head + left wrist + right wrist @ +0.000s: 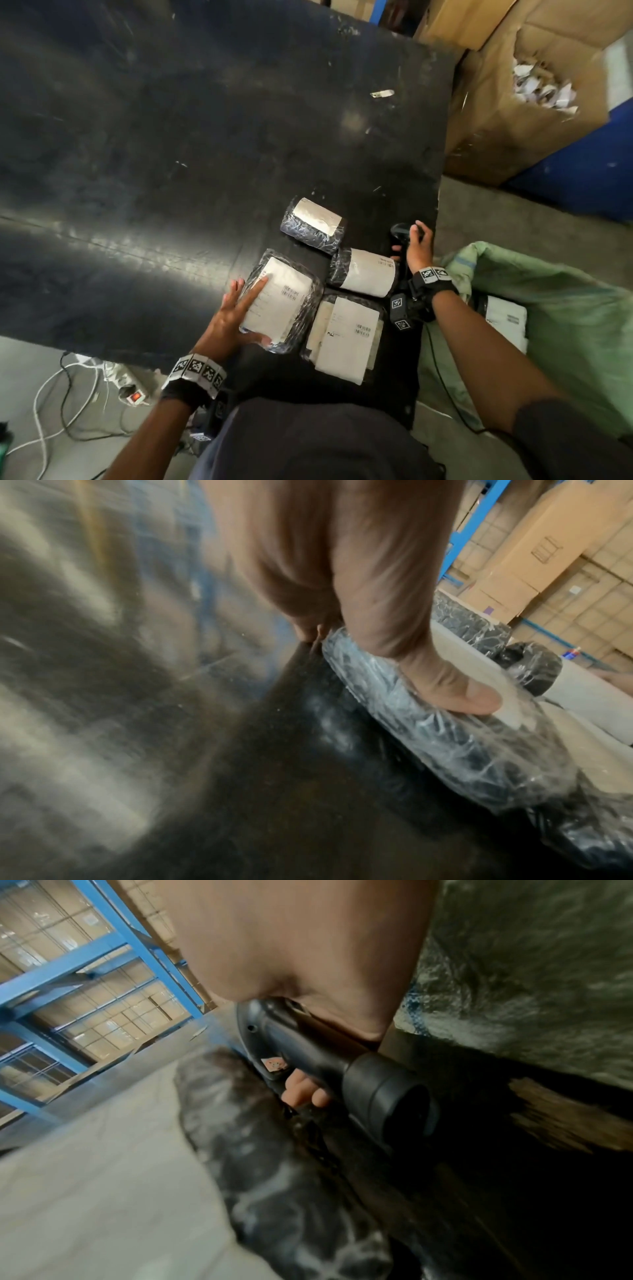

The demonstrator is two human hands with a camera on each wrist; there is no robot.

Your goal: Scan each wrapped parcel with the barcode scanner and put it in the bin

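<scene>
Nearest the person, at about six o'clock on the counter [171,171], a flat parcel [346,337] lies untouched with its label up. Just beyond it at ten o'clock, the left hand [233,317] lies spread on the wrapped parcel [279,299], fingers straight across the label and thumb [455,693] pressed on the near edge: a wide, flat grip, pressing rather than enclosing. This parcel's long axis runs from seven toward one o'clock, its barcode near the right edge, facing up.

Further out at three o'clock, the right hand [416,245] has its grip wrapped around the barcode scanner [329,1064], low at the counter's right edge. The labelled parcel therefore lies at about eight o'clock from the scanner, with a rolled parcel [363,272] between them. I judge the scanner must swing left over that roll.

The green bin [565,308] sits at four o'clock, nearer the right hand.
</scene>
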